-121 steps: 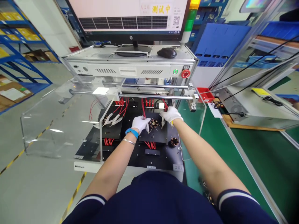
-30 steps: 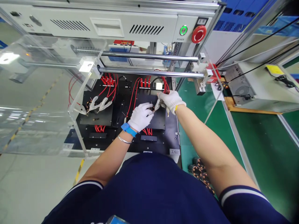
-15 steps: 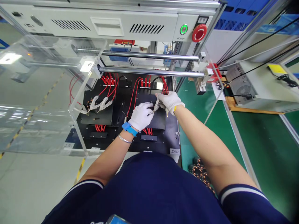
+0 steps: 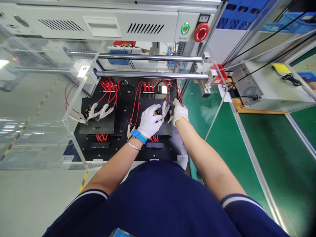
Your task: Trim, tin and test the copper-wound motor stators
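Note:
My left hand [image 4: 150,121], in a white glove, curls around a copper-wound motor stator [image 4: 157,112] on the right-hand black plate [image 4: 165,131]; the glove hides most of the stator. A white clip [image 4: 165,110] on a red lead stands by the left fingertips, its jaws close to them. My right hand [image 4: 180,112], also gloved, is closed on another clip [image 4: 171,117] just right of the first. Below the left hand, a further pale clip [image 4: 130,130] sits at the wrist.
On the left plate [image 4: 106,126], several white clips [image 4: 92,111] are fixed to another copper-wound part. Steel rods [image 4: 153,75] cross above the bench. A clear panel [image 4: 76,141] stands at left. A red stop button [image 4: 201,32] and lit green power button [image 4: 185,28] are on the housing.
My right hand has moved off the first white clip, slightly right and down, and now holds another clip. The first clip stays beside my left hand. The view has shifted.

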Demonstrator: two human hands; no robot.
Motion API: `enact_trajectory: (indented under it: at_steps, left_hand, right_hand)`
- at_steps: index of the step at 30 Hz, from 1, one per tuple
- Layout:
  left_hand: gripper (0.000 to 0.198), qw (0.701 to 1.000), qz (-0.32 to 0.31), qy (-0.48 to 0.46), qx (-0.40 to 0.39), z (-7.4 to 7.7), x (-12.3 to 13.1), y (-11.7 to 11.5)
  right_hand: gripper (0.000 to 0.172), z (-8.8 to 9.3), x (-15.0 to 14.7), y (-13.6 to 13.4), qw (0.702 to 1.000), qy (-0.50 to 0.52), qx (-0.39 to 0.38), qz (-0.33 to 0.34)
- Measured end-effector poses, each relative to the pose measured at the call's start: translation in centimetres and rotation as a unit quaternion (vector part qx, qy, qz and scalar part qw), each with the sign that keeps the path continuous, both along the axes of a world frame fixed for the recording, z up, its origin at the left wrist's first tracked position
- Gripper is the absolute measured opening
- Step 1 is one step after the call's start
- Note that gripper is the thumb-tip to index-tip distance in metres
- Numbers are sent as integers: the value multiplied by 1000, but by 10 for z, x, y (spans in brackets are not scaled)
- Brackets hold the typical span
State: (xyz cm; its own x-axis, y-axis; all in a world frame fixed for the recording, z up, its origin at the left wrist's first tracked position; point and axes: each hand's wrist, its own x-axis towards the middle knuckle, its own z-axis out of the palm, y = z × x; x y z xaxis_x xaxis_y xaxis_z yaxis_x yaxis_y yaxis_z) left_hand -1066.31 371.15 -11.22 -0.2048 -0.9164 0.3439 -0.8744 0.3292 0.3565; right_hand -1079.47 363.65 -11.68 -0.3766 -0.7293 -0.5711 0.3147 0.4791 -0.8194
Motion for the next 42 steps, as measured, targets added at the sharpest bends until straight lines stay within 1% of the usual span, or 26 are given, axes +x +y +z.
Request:
enact_trajectory:
  at_steps: [7, 15, 22, 27, 29, 31, 33, 35, 36, 37, 38, 39, 40, 41, 42]
  left_hand:
    - [12, 1000, -1, -12, -17, -4, -5, -2]
    - [12, 1000, 0, -23, -19, -6, -7, -2]
    - [10, 1000, 0, -19, -18, -5, -8, 0]
    - [9, 1000, 6, -17, -6, -5, -11, -3]
    - [10, 1000, 10, -14, 3, -2, -13, -2]
    - [10, 1000, 16, -10, 15, 3, -12, 4]
    - [17, 999, 29, -1, 33, 10, -5, 15]
    - [37, 996, 69, 10, 56, 14, 8, 29]
    - [46, 992, 105, 14, 70, 14, 16, 36]
    - [54, 985, 149, 16, 86, 13, 24, 42]
    - [61, 975, 198, 15, 104, 12, 32, 47]
    - [67, 961, 244, 10, 125, 11, 39, 53]
    - [72, 947, 286, 4, 148, 11, 43, 57]
    - [76, 932, 319, -4, 173, 12, 46, 62]
    - [77, 919, 340, -11, 197, 14, 47, 65]
  right_hand:
    - [27, -7, 5, -8, 998, 63, -24, -16]
    - [23, -4, 9, -5, 998, 61, -22, -26]
    - [23, -6, 11, -8, 997, 57, -22, -36]
    - [25, -5, 11, -7, 997, 77, -18, -21]
    - [27, -5, 11, -5, 996, 88, -22, -6]
    - [28, -4, 8, -2, 994, 101, -33, 17]
    - [30, -2, 2, 4, 992, 114, -46, 38]
    - [42, 4, -7, 14, 981, 168, -78, 53]
    - [51, 9, -11, 21, 964, 225, -120, 71]
    - [60, 14, -15, 28, 931, 298, -181, 110]
    - [65, 20, -17, 35, 872, 380, -260, 167]
    - [66, 26, -19, 43, 789, 447, -343, 245]
    - [65, 32, -20, 51, 689, 489, -413, 339]
    - [61, 37, -21, 57, 603, 522, -450, 401]
    - [52, 40, -22, 62, 536, 550, -466, 439]
